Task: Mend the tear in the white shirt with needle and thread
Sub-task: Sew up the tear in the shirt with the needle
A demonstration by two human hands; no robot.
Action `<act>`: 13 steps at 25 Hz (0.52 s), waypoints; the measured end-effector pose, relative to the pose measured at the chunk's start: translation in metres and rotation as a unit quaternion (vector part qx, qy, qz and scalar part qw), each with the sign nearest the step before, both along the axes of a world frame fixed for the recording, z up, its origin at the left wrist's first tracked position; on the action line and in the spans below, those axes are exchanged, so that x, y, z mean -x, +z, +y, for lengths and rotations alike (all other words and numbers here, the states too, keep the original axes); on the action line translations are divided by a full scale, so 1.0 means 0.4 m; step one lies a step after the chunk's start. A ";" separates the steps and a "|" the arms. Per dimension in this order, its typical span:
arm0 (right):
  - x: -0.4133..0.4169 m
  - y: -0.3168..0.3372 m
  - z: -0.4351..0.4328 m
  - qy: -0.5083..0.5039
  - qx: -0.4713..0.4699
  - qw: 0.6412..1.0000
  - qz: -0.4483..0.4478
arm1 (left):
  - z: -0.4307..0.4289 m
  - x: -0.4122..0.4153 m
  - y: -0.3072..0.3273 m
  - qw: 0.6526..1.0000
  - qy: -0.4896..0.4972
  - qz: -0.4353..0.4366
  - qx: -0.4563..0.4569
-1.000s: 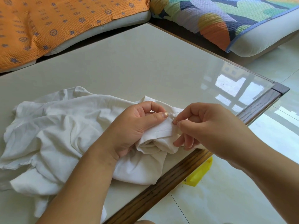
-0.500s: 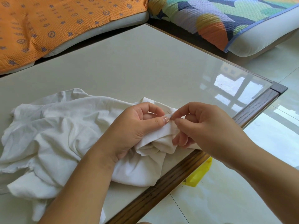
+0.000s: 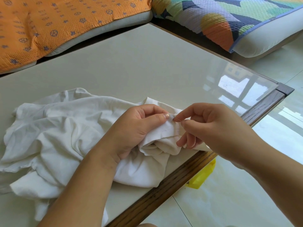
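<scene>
Mid-stitch here: my left hand point(image 3: 136, 128) pinches a fold of the white shirt point(image 3: 57, 128), and my right hand point(image 3: 213, 128) pinches the needle point(image 3: 177, 119). Next up is probably pulling it through gently.

Left hand point(image 3: 136, 128) and right hand point(image 3: 216, 128) are bare, as are both forearms.

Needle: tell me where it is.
Head view, right of centre: needle pinched by the right hand, its tip at the shirt fold the left hand grips.
</scene>
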State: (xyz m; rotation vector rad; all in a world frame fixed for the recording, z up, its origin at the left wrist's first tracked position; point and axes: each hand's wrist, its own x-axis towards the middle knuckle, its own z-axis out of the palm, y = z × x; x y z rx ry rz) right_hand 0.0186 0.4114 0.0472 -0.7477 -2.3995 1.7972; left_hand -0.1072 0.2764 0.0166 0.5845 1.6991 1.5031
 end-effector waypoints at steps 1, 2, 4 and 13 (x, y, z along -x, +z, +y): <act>0.000 0.000 0.002 0.002 0.005 1.000 0.002 | -0.001 0.002 -0.001 1.000 0.000 -0.001 0.000; 0.000 0.000 0.003 0.005 0.008 1.000 0.004 | -0.002 0.003 -0.002 1.000 0.001 -0.006 -0.002; -0.002 0.000 0.007 0.010 0.016 1.000 0.007 | -0.004 0.007 -0.005 1.000 -0.002 -0.016 -0.009; -0.005 -0.003 0.019 0.025 0.060 0.998 0.015 | -0.004 0.007 -0.003 0.998 -0.015 -0.049 -0.023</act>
